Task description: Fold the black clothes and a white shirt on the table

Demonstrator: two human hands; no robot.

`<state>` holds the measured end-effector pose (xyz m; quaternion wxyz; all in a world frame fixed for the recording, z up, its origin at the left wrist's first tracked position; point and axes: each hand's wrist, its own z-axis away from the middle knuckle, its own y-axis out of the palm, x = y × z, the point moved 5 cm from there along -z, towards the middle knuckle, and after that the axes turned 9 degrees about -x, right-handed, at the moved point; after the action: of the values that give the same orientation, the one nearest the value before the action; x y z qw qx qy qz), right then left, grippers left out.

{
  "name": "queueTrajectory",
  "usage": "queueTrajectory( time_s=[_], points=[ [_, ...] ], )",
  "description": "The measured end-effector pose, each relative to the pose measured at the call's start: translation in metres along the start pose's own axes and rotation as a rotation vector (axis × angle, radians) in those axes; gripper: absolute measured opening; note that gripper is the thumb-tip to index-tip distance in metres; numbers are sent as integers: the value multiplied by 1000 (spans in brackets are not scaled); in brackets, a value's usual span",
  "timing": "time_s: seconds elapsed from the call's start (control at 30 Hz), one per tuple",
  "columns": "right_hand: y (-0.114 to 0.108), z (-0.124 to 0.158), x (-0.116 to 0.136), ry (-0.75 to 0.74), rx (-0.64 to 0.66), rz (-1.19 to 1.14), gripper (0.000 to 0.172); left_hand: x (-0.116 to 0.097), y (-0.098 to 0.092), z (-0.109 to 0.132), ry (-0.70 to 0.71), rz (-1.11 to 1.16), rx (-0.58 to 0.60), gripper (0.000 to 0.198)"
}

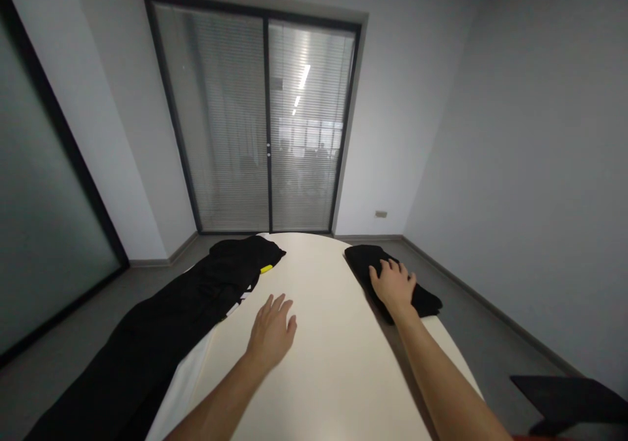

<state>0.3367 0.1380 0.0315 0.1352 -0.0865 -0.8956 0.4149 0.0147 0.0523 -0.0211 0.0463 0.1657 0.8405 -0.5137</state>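
My right hand (394, 286) rests with spread fingers on a folded black garment (366, 258) at the right edge of the table. Over the middle of the white table (318, 336), my left hand (272, 331) is open and holds nothing; whether it touches the surface I cannot tell. Along the table's left side lies a long heap of black cloth (161, 317), which looks like clothing and hangs over the edge. A small yellow piece (265, 269) and some white bits show at the edge of that heap.
Beyond the table stands a dark-framed glass partition (269, 120) with blinds. A black chair part (569, 398) is at the lower right. Grey walls rise on both sides, and a socket plate (381, 214) sits low on the far wall.
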Motion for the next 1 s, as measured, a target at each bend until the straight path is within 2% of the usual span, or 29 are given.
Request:
queueTrajectory(
  time_s=[0.1, 0.2, 0.3, 0.4, 0.53, 0.63, 0.77, 0.87, 1.0],
  points=[
    [-11, 23, 45, -237, 35, -198, 43, 13, -14, -10, -55, -122, -146, 41],
    [-9, 52, 76, -448, 133, -340, 38, 34, -32, -16, -166, -285, -327, 48],
    [-1, 70, 86, -557, 231, -449, 33, 55, -35, -16, -268, -385, -350, 55],
    [3, 70, 83, -539, 265, -495, 30, 64, -28, -16, -279, -400, -321, 58],
    [4, 67, 82, -522, 250, -506, 26, 61, -26, -17, -242, -392, -335, 59],
    [4, 67, 81, -509, 249, -526, 25, 54, -33, -18, -222, -386, -357, 57],
    [4, 69, 81, -523, 265, -573, 25, 39, -44, -19, -124, -313, -371, 53],
    [3, 69, 81, -533, 283, -597, 27, 30, -46, -20, -43, -235, -340, 49],
    [2, 70, 79, -558, 300, -646, 33, 15, -40, -19, 118, -102, -246, 52]
  ],
)
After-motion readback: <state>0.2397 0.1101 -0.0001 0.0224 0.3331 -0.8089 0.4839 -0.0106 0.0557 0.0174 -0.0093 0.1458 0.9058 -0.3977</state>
